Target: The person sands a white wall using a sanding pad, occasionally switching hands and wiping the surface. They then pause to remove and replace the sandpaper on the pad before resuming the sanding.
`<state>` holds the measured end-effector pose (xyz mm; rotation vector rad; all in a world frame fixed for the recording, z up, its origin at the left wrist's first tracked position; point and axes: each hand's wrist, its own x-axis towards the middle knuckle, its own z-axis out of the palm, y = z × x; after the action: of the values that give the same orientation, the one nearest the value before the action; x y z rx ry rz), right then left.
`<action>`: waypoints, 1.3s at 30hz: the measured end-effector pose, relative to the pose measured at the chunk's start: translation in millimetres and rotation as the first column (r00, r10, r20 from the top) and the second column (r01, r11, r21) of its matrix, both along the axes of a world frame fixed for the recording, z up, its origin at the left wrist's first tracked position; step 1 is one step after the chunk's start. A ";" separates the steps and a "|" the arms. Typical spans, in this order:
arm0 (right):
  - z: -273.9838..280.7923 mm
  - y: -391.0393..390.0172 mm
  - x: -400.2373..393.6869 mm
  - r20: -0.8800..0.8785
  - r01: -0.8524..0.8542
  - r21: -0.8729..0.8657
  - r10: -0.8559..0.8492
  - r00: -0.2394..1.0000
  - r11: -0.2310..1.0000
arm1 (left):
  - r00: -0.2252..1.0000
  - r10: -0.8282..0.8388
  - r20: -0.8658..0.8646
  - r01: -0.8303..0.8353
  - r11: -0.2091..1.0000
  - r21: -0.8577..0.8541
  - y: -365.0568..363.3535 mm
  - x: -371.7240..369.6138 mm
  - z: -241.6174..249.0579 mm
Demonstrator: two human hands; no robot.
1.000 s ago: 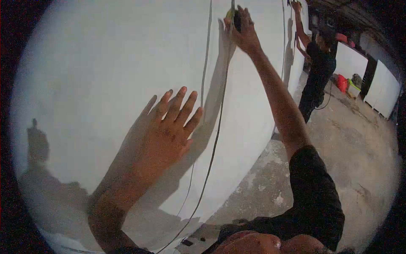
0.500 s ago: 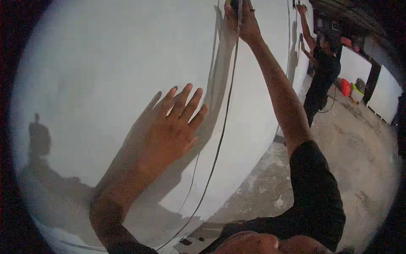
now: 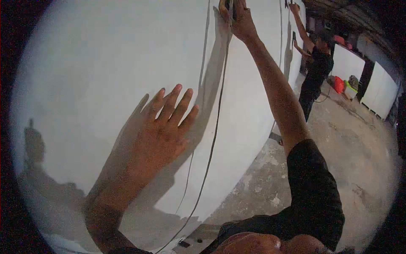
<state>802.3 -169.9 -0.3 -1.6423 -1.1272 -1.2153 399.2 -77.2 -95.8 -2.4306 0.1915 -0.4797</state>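
My left hand (image 3: 160, 127) is spread against a large white panel (image 3: 114, 63), palm toward it, fingers apart and pointing up. Nothing is in it. High up at the top edge of the view, my right hand (image 3: 242, 23) is wrapped round a corded hand tool (image 3: 230, 9) at the panel. Most of that tool is cut off by the frame and hidden by my fingers, so its exact kind does not show. A thin dark cable (image 3: 216, 122) hangs from it, running down in front of the panel to the bottom edge.
A co-worker in dark clothes (image 3: 318, 70) stands at the right, both arms raised to another white surface. Beyond are a red bag (image 3: 338, 84), a yellow-green container (image 3: 350, 91) and white panels (image 3: 382, 91). The floor (image 3: 338, 161) is stained concrete.
The whole scene has slid slightly left in view. My right hand and the corded tool appear a little further left; my left hand stays spread at the panel.
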 end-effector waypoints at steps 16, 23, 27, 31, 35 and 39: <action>-112.5 10.3 57.4 -0.133 0.006 0.047 0.000 0.991 0.999 | 0.997 -0.077 0.024 0.077 0.997 0.005 11.7 17.9 -26.8; -136.0 22.2 60.2 -0.492 -0.115 0.183 0.192 0.849 0.976 | 0.996 -0.059 -0.067 0.062 0.997 0.036 16.4 22.8 -39.7; -164.1 45.5 176.3 -0.291 0.143 -0.029 -0.146 0.946 0.989 | 0.991 -0.068 -0.116 0.059 0.995 -0.075 16.4 18.3 -32.6; -198.0 25.1 35.2 -0.216 -0.166 0.027 0.168 0.962 0.986 | 0.987 -0.093 -0.134 0.078 0.990 -0.118 21.4 15.2 -34.6; -213.8 10.5 111.5 0.162 0.519 -0.054 -0.505 0.847 0.853 | 0.984 -0.097 -0.147 0.080 0.990 -0.118 -1.0 -12.9 -53.2; -253.8 -7.8 102.2 0.246 0.475 -0.041 -0.452 0.857 0.879 | 0.989 -0.032 -0.142 0.019 0.996 -0.090 -4.7 -21.7 -54.3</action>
<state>904.4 -177.7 -254.1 -1.9629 -0.9639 -1.7182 377.5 -81.9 -150.1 -2.5539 0.2686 -0.3304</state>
